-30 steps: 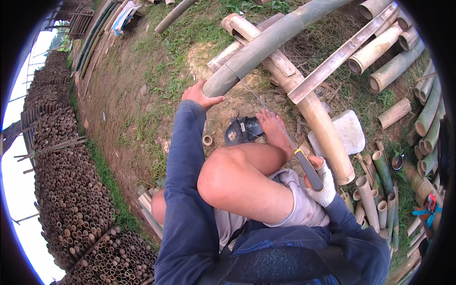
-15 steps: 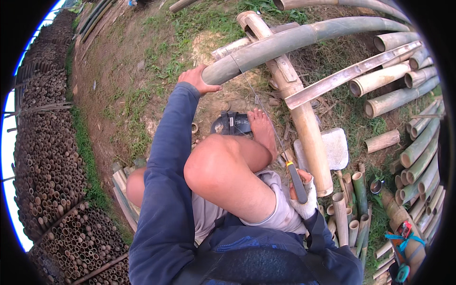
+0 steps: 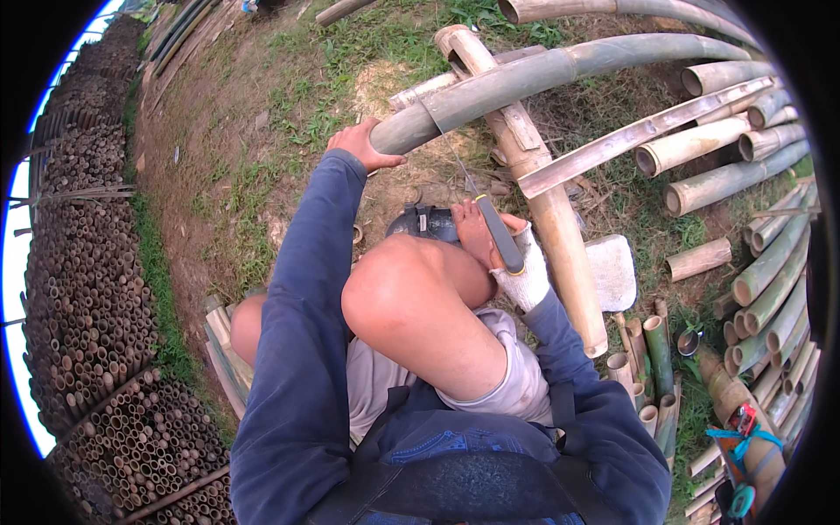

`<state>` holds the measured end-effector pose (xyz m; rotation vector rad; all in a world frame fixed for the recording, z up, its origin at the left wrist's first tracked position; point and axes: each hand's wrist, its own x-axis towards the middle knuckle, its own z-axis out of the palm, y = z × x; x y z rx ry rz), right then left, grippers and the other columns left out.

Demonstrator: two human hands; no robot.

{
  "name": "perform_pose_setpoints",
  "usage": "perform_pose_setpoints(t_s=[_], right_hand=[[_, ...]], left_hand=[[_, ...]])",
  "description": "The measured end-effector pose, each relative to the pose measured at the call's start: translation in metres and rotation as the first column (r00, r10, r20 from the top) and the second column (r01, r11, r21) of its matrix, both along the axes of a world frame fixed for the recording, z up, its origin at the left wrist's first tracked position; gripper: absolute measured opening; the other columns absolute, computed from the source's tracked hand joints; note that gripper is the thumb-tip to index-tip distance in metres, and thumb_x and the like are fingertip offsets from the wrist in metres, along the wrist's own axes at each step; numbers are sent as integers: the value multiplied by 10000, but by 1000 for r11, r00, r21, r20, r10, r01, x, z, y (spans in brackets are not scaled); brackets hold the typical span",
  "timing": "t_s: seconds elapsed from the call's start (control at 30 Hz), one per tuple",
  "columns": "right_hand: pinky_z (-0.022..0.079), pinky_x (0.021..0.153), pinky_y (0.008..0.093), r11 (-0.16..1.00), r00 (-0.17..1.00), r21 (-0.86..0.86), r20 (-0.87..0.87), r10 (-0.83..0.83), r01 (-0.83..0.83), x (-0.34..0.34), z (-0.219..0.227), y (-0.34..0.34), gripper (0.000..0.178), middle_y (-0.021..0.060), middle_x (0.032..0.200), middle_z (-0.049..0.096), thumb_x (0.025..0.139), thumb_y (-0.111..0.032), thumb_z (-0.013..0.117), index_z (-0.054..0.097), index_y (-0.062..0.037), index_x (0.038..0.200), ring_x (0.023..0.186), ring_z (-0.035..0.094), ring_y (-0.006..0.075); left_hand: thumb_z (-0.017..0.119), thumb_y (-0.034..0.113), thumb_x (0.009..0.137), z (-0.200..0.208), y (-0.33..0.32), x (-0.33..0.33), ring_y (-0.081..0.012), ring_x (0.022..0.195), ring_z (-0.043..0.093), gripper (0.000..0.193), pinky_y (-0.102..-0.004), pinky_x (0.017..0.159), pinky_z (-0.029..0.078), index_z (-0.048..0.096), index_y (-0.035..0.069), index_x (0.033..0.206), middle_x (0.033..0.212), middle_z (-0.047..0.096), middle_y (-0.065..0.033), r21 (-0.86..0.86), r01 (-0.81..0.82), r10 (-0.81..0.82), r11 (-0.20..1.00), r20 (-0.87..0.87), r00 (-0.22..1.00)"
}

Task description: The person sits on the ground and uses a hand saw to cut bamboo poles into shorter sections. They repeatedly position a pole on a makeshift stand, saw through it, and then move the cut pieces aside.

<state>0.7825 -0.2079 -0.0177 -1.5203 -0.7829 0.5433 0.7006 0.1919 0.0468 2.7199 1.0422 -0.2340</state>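
Raised saw (image 3: 490, 219), blade faint, glove (image 3: 523, 278) cuts off handle

Single head-worn fisheye, left of the pair, looking steeply down past the knee (image 3: 398, 289) at close range. Forearms enter from the lower edge; ground and bamboo poles (image 3: 560, 70) bend toward the rim.

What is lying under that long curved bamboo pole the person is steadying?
Under the curved bamboo pole a thick pale bamboo trunk crosses beneath as a rest, on grass and bare dirt. The left hand grips the pole's end. The saw blade's contact is too thin to make out.
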Motion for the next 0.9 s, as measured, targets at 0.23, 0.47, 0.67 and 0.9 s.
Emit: perform_pose_setpoints(t_s=[0.23,0.47,0.67,0.9], right_hand=[[512,957,348,983,1000,-181,-9,-8,7,-32,36,-104,482,144,1203,629,863,47,606,554,-5,1340,1037,640,230],[544,885,339,1000,998,18,63,6,-8,24,-42,104,601,118,1114,690,859,-5,710,535,-52,1433,940,665,200],[518,877,290,990,1000,-143,-28,11,-15,-16,12,-46,568,137,1281,621,859,31,667,525,-5,1408,969,614,166],[501,914,321,986,1000,-164,2,-13,13,-17,17,-57,584,131,1252,624,826,28,674,546,-29,1393,1001,611,207]], left_hand=[[884,750,573,-7,10,2,-393,1109,745,1046,-485,1054,535,666,135,1391,1162,780,-209,-57,31,-32,998,-25,999],[872,737,568,-7,4,0,-386,1118,743,1058,-488,1038,547,657,133,1409,1177,781,-192,17,38,-38,999,12,999],[884,749,563,-7,6,0,-392,1137,738,1056,-491,1059,538,662,151,1404,1175,783,-194,-26,48,-48,999,1,999],[881,713,580,-5,6,1,-403,1099,745,1054,-486,1027,551,641,117,1416,1167,779,-207,-17,56,-56,998,0,998]])
